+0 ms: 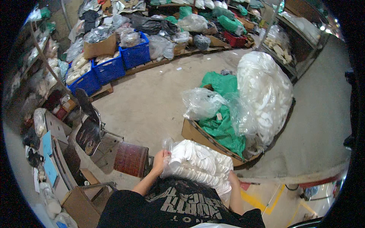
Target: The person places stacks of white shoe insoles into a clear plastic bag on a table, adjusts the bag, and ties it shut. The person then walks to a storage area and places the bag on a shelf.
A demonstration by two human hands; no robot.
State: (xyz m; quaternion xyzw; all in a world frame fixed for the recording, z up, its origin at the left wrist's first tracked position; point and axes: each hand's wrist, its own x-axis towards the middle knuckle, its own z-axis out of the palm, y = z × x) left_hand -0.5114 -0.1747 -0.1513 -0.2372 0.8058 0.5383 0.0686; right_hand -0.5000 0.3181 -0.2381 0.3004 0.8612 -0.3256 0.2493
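In front of my body is a clear plastic bag (201, 161) filled with rows of thin, curved white pieces stacked tightly together. My left hand (162, 159) grips the bag's loose plastic edge at its upper left, fingers closed on the film. On the opposite side, my right hand (234, 180) holds the bag's right end, its fingers partly hidden by the bag. Just beyond lies a cardboard box (213, 143) with green plastic bags (224, 125), a crumpled clear bag (201, 103) and a large clear sack of white material (262, 95) in it.
A brown-topped stool (131, 157) and a worn chair (89, 133) stand to my left, near a desk (57, 129). Blue crates (108, 70) and piled bags line the far side on pallets. Metal shelving (296, 34) is at far right, by a grey surface (311, 102).
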